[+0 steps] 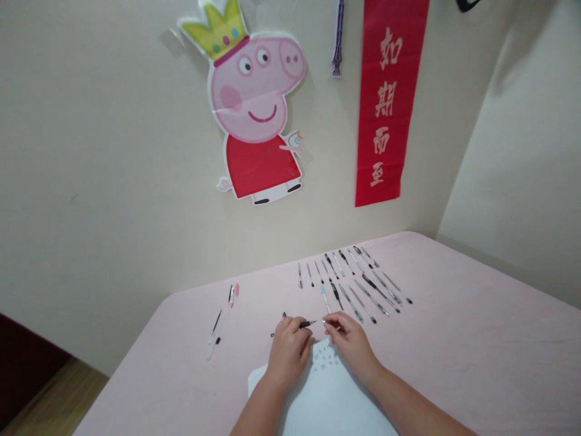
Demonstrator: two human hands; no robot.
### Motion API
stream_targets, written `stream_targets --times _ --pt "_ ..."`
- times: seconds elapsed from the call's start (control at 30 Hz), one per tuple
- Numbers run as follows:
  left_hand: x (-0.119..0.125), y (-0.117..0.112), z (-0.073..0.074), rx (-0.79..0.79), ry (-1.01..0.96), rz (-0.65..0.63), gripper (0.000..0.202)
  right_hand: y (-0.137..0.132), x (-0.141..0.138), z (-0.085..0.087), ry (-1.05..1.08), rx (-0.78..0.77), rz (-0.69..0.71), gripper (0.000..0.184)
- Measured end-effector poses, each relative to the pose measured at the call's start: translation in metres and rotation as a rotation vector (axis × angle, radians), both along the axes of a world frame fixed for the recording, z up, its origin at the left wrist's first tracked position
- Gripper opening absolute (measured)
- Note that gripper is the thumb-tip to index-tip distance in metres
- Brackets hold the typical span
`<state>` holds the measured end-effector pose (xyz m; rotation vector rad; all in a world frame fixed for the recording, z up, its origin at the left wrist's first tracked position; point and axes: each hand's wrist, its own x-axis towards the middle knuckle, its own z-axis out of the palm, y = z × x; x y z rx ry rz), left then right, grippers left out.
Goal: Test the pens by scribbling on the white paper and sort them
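Note:
My left hand [288, 350] is closed around a dark pen [307, 324] whose tip points right. Close beside it, my right hand [348, 336] pinches something small at that tip; I cannot make out what. Both hands hover over the top edge of a white sheet of paper [327, 393] with small marks on it, lying on the pink table [454, 339]. Just beyond my hands, several pens [363, 284] lie side by side in a row.
Two more pens [222, 321] lie apart at the left of the table. The table meets a cream wall with a cartoon pig cutout [256, 109] and a red banner [388, 103]. The table's left edge drops to a wooden floor [49, 399].

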<state>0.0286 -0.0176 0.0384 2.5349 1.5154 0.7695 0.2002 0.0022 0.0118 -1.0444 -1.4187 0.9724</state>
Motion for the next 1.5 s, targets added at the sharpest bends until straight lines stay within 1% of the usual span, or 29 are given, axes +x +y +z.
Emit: stream_targets --times 0.1,0.3,0.47,0.63,1.0,1.23,1.5 --pt "0.002 -0.001 0.0 -0.023 -0.005 -0.02 0.017 0.001 0.0 -0.003 0.003 -0.005 -0.013 0.025" --pt "0.004 -0.003 0.0 -0.034 0.002 -0.037 0.019 0.002 -0.001 -0.011 -0.045 -0.023 0.011 0.017" --pt "0.005 -0.004 0.0 -0.029 0.01 -0.067 0.021 0.001 -0.002 -0.01 -0.123 0.025 0.007 0.013" --pt "0.005 -0.003 -0.001 -0.039 0.021 -0.078 0.023 -0.001 -0.003 -0.007 -0.146 0.041 0.032 0.012" --pt "0.005 -0.004 -0.001 -0.045 0.054 -0.085 0.023 -0.001 -0.003 -0.005 -0.157 0.022 0.033 0.012" --pt "0.005 -0.004 -0.001 -0.035 0.033 -0.096 0.025 -0.001 -0.003 -0.007 -0.168 0.035 0.017 0.012" --pt "0.005 -0.004 -0.002 -0.052 0.017 -0.1 0.025 -0.002 -0.002 -0.006 -0.179 0.042 0.033 0.012"
